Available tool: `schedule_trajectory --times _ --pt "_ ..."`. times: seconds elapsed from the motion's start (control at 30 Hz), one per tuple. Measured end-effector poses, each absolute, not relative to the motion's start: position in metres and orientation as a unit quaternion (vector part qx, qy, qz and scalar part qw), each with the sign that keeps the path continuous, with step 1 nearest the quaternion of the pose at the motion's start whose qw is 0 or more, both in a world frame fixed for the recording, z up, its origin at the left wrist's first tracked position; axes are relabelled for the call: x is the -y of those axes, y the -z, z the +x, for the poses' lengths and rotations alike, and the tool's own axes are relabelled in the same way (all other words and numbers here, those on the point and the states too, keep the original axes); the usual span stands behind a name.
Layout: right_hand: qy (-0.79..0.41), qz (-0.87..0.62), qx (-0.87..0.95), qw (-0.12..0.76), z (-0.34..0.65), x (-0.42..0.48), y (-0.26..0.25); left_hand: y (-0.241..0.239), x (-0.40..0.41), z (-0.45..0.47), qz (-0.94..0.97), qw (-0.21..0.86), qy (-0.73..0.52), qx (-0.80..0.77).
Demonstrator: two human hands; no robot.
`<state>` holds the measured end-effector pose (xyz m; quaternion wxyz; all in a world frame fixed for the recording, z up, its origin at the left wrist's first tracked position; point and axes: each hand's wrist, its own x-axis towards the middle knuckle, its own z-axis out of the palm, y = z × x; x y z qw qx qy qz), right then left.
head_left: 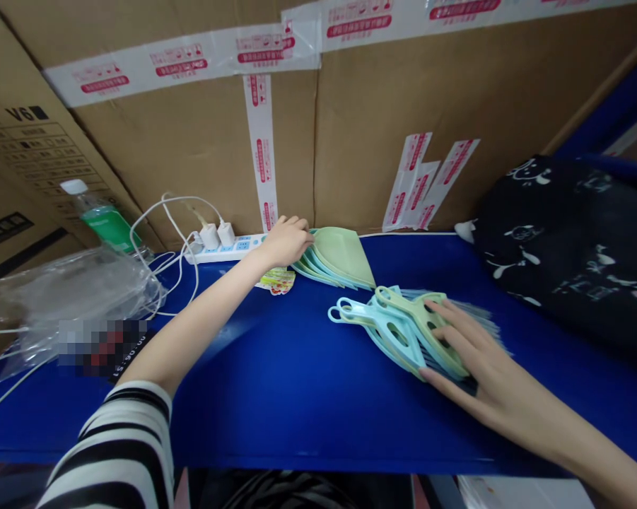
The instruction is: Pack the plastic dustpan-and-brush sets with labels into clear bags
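Observation:
A stack of small dustpans point(344, 251), light green on top with light blue among them, lies against the cardboard at the back. My left hand point(289, 242) has its fingers curled over the left end of the stack, hiding the handles. Nearer on the right lies a pile of hand brushes point(397, 336) in light blue and green, their looped handles pointing left and their pale bristles right. My right hand point(482, 364) reaches over these brushes with fingers and thumb spread apart, the fingertips touching the green brush and the thumb by a blue one.
A white power strip point(249, 244) with chargers and cables runs along the back. Left of it are a green-labelled bottle point(109, 223) and a clear plastic bag point(79, 290). Taped cardboard point(360, 127) walls the back. A black patterned bag point(573, 247) sits right on the blue table point(276, 403).

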<state>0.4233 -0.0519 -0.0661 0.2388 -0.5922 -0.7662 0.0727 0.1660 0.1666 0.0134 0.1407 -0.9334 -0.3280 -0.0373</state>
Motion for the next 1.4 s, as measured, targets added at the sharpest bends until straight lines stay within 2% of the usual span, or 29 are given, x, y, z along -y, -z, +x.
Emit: schedule_trajectory --times 0.27,0.53,0.77,0.83,0.9,1.03,1.4 --pt "-0.121 -0.599 0.756 0.235 0.411 0.044 0.060 -0.011 -0.156 0.168 -0.930 0.154 0.026 0.334" --pt "-0.115 -0.566 0.780 0.240 0.397 0.043 0.053 -0.012 -0.152 0.170 -0.929 0.148 0.018 0.337" --pt "0.003 -0.524 0.829 0.192 0.388 0.038 0.050 -0.010 -0.118 0.168 -0.947 0.111 0.053 0.297" --pt "0.065 -0.504 0.843 0.177 0.385 0.035 0.051 -0.002 -0.102 0.166 -0.974 0.018 0.079 0.213" --pt "0.128 -0.475 0.854 0.170 0.380 0.031 0.052 0.010 -0.088 0.164 -0.983 -0.033 0.076 0.166" --pt "0.210 -0.433 0.862 0.159 0.372 0.024 0.055 0.033 -0.074 0.166 -0.982 0.003 0.042 0.184" --pt "0.196 -0.461 0.853 0.144 0.390 0.021 0.064 0.056 -0.074 0.185 -0.975 0.025 0.053 0.213"
